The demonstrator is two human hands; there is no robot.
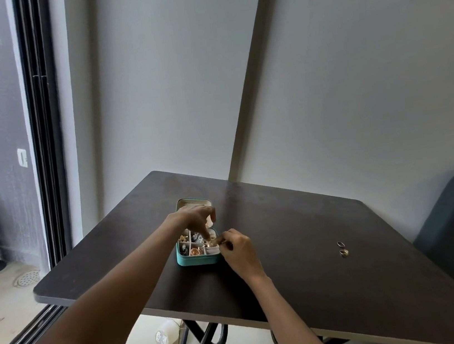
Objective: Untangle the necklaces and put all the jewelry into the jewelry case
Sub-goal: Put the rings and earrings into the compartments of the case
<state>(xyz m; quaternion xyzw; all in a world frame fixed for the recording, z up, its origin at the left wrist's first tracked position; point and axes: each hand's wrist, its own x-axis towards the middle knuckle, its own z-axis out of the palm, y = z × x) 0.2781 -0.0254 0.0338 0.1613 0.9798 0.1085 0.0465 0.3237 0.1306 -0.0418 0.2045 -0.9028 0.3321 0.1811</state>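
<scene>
The small teal jewelry case (195,259) with white dividers stands open on the dark brown desk (303,248), with its lid up at the far side. The left hand (194,217) reaches down into a right-side compartment, its fingers curled on a thin gold chain (211,243). The right hand (238,250) is just beside the case and pinches the same chain. Two metal rings (342,249) lie well apart to the right.

Case (199,260) contents too small; lid (194,204) partly hidden
</scene>
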